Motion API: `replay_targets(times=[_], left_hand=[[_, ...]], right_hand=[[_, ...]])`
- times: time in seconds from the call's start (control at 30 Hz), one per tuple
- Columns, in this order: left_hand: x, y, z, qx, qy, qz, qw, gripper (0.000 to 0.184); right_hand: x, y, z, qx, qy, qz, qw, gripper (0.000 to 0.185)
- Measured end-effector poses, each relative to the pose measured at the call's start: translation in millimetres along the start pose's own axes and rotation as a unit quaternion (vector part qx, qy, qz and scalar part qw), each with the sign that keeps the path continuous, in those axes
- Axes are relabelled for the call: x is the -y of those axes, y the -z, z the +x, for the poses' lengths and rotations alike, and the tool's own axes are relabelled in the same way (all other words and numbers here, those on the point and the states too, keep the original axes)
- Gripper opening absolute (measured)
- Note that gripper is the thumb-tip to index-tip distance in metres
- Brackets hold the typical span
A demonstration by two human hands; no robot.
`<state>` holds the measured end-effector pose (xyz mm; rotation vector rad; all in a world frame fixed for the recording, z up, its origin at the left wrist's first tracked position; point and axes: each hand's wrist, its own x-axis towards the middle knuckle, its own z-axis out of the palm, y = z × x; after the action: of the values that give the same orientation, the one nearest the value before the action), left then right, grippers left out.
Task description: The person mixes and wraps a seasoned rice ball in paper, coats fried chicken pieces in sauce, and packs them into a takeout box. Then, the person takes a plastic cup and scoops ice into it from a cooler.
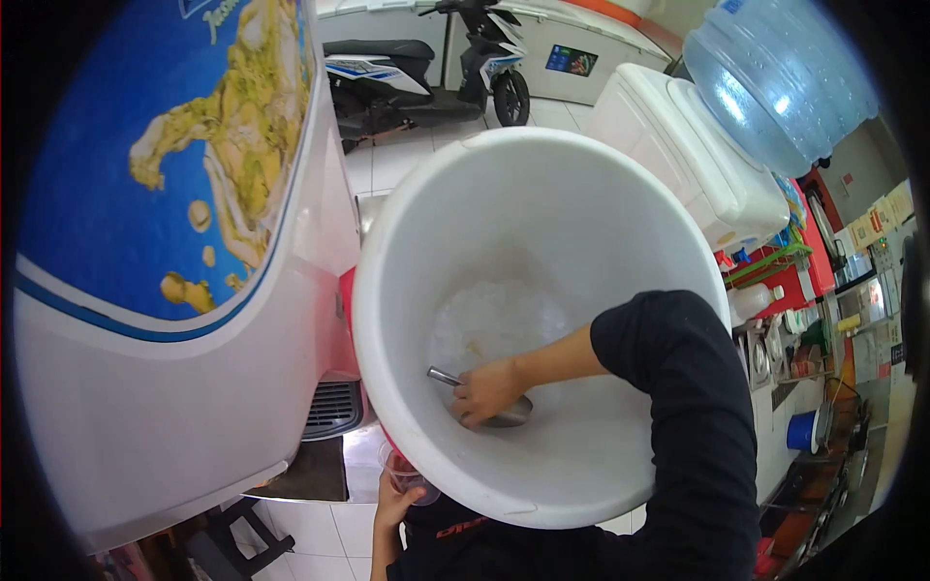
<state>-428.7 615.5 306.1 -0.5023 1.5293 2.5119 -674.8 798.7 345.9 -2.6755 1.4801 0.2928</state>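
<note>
Deep inside a large white tub (542, 184), my right hand (489, 390) is closed round a metal scoop (511, 414). The scoop's handle sticks out to the left of the fingers and its bowl shows to the right, low against the tub's inner wall. Whitish, clear material (499, 315) lies at the tub's bottom. Outside the tub, at its lower left rim, my left hand (394, 499) holds a clear plastic cup (412, 482), partly hidden by the rim.
A white dispenser (194, 416) with a blue panel stands at left, its drip tray (332, 409) beside the tub. Behind are a scooter (426, 82) and a chest freezer (581, 58). A water dispenser (678, 136) with a blue bottle (775, 77) stands at upper right.
</note>
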Motion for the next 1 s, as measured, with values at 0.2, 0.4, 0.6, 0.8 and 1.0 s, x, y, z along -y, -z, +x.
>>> replay_targets(times=[0.2, 0.4, 0.6, 0.8, 1.0], left_hand=[[-13.7, 9.6, -11.2, -0.013, -0.012, 0.007, 1.0, 0.092], [-17.1, 14.5, -6.4, 0.001, -0.026, 0.003, 1.0, 0.093], [-20.1, 16.7, -4.5, 0.003, 0.002, -0.005, 1.0, 0.092], [-20.8, 24.7, -4.1, -0.01, 0.028, 0.021, 0.999, 0.091], [3.5, 44.5, -3.7, -0.027, 0.029, 0.042, 0.998, 0.087]], right_hand=[[-13.9, 6.0, -4.2, 0.049, -0.103, -0.123, 0.986, 0.009], [-23.4, 40.8, -32.8, 0.103, -0.092, -0.049, 0.989, 0.007], [-34.7, 111.6, -50.3, 0.5, -0.363, 0.095, 0.781, 0.011], [-68.9, 123.1, -53.5, 0.455, -0.44, 0.143, 0.761, 0.016], [-76.4, 73.1, -12.5, 0.28, -0.428, -0.075, 0.856, 0.012]])
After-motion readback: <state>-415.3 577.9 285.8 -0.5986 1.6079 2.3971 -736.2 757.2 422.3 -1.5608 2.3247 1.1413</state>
